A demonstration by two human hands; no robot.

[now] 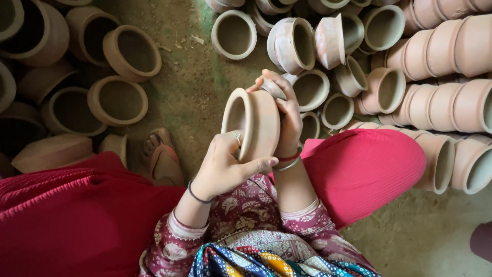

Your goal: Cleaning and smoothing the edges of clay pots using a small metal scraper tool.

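While gripped on both sides, clay pot (254, 123) held tipped on its side above the red-clad lap (359, 169).

Left of the pot: loose unfired pots (118, 100) scattered on dirt floor (189, 92), with a sandalled foot (163, 156) just below them. Against the pot's lower left wall and rim: left hand (223, 166), fingers curled shut around it, thumb stretched along the underside, ring and dark wrist band showing. Against the pot's upper right: right hand (287, 115), fingers closed over the pot's back, pinching a small pale scrap (272, 88) at the top edge; what kind of scrap, cannot tell. Right of the pot: stacked rows of pots (446, 77) lying on their sides.
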